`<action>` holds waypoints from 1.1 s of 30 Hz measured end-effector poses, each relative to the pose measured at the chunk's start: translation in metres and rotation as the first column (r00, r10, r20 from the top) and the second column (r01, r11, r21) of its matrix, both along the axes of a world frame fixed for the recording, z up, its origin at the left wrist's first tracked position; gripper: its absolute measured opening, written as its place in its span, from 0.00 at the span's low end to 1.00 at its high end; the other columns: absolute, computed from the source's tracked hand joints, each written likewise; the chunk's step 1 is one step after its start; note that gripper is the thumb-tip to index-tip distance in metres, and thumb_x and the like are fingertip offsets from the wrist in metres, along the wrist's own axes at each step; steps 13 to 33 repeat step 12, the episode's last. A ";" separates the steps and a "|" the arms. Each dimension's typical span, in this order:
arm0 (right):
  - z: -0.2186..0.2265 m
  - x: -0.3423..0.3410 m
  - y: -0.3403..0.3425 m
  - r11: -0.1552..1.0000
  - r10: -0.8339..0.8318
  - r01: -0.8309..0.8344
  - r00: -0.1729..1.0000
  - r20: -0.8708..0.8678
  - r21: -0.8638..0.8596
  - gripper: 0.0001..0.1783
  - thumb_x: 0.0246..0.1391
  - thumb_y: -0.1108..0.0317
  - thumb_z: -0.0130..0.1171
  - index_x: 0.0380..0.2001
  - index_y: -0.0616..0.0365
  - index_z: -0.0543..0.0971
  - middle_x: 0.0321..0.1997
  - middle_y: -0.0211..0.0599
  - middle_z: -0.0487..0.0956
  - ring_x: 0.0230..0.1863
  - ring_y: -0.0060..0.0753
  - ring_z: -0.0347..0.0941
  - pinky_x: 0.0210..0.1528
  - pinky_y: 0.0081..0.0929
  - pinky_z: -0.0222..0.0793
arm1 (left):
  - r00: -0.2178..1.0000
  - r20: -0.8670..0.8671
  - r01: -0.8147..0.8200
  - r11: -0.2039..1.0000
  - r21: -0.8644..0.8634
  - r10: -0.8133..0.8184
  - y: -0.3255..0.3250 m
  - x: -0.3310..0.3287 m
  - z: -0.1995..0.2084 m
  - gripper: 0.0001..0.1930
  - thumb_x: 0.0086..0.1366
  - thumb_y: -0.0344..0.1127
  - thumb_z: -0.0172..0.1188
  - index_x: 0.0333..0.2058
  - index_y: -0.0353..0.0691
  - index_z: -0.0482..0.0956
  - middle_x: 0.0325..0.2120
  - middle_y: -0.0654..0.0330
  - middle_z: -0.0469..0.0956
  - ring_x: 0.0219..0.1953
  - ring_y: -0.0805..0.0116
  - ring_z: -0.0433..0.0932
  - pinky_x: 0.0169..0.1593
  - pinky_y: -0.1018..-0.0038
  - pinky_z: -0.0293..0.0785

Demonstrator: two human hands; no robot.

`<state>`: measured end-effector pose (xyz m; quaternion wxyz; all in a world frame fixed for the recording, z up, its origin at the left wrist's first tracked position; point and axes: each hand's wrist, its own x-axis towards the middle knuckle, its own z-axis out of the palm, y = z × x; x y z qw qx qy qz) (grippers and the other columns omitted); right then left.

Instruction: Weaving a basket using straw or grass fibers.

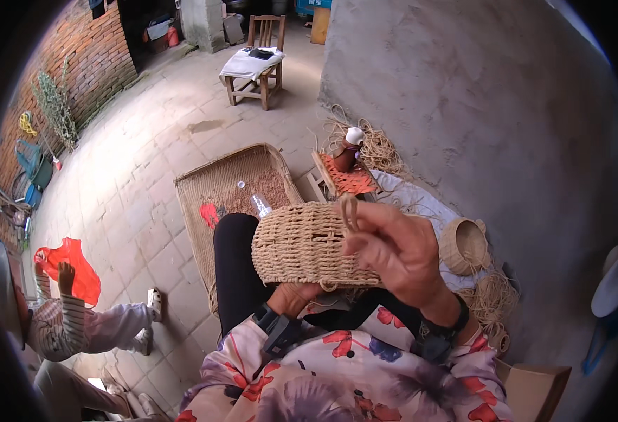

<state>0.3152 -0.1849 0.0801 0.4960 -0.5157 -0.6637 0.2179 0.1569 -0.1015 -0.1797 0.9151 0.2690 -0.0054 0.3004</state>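
A woven basket (296, 247) of twisted, straw-coloured cord rests on its side across my lap, with a small dark gap in its weave. My left hand (295, 297) supports it from the near side; its fingers disappear beneath and inside the basket. Above the basket's right end, my right hand (402, 247) pinches a looped strand of cord (350, 212) between thumb and fingers. A small loop of the same cord sticks out at the basket's near rim.
Ahead lies a large wicker tray (195, 184) of brown bits. Beside it, a low stool (351, 181) with an orange woven seat carries a brown bottle (346, 156). At right are a smaller basket (464, 246) and cord coils (493, 299). People (59, 327) are at left.
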 end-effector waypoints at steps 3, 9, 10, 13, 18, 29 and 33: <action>0.014 0.010 0.016 0.991 -0.078 0.047 0.964 0.255 0.128 0.13 0.57 0.76 0.63 0.46 0.59 0.81 0.33 0.41 0.81 0.33 0.40 0.80 0.35 0.32 0.75 | 0.993 0.113 0.033 0.999 -0.001 -0.033 -0.003 -0.004 0.023 0.22 0.71 0.30 0.56 0.63 0.41 0.69 0.62 0.60 0.71 0.61 0.66 0.69 0.65 0.69 0.69; -0.002 0.018 0.009 0.991 -0.105 0.051 0.866 0.490 0.122 0.13 0.51 0.77 0.65 0.42 0.58 0.83 0.28 0.39 0.75 0.30 0.43 0.77 0.33 0.35 0.72 | 0.954 0.295 0.022 0.995 0.101 -0.051 -0.012 0.005 0.044 0.25 0.72 0.28 0.54 0.66 0.42 0.65 0.65 0.59 0.68 0.65 0.67 0.67 0.67 0.70 0.68; -0.001 0.019 0.009 0.991 -0.106 0.050 0.864 0.492 0.126 0.14 0.50 0.78 0.64 0.42 0.58 0.84 0.27 0.39 0.74 0.29 0.41 0.76 0.32 0.35 0.71 | 0.925 0.368 0.080 0.995 0.053 -0.094 -0.013 0.008 0.048 0.25 0.72 0.28 0.54 0.66 0.42 0.64 0.65 0.59 0.67 0.66 0.67 0.66 0.67 0.70 0.68; 0.001 0.018 0.008 0.990 -0.113 0.050 0.850 0.514 0.135 0.15 0.49 0.79 0.64 0.42 0.58 0.84 0.27 0.40 0.75 0.29 0.39 0.76 0.32 0.34 0.71 | 0.930 0.359 0.097 0.995 -0.028 -0.081 -0.014 0.009 0.051 0.25 0.72 0.28 0.53 0.67 0.42 0.64 0.66 0.58 0.66 0.66 0.67 0.66 0.67 0.70 0.68; 0.001 0.018 0.008 0.990 -0.113 0.050 0.850 0.514 0.135 0.15 0.49 0.79 0.64 0.42 0.58 0.84 0.27 0.40 0.75 0.29 0.39 0.76 0.32 0.34 0.71 | 0.930 0.359 0.097 0.995 -0.028 -0.081 -0.014 0.009 0.051 0.25 0.72 0.28 0.53 0.67 0.42 0.64 0.66 0.58 0.66 0.66 0.67 0.66 0.67 0.70 0.68; 0.001 0.018 0.008 0.990 -0.113 0.050 0.850 0.514 0.135 0.15 0.49 0.79 0.64 0.42 0.58 0.84 0.27 0.40 0.75 0.29 0.39 0.76 0.32 0.34 0.71 | 0.930 0.359 0.097 0.995 -0.028 -0.081 -0.014 0.009 0.051 0.25 0.72 0.28 0.53 0.67 0.42 0.64 0.66 0.58 0.66 0.66 0.67 0.66 0.67 0.70 0.68; 0.001 0.018 0.008 0.990 -0.113 0.050 0.850 0.514 0.135 0.15 0.49 0.79 0.64 0.42 0.58 0.84 0.27 0.40 0.75 0.29 0.39 0.76 0.32 0.34 0.71 | 0.930 0.359 0.097 0.995 -0.028 -0.081 -0.014 0.009 0.051 0.25 0.72 0.28 0.53 0.67 0.42 0.64 0.66 0.58 0.66 0.66 0.67 0.66 0.67 0.70 0.68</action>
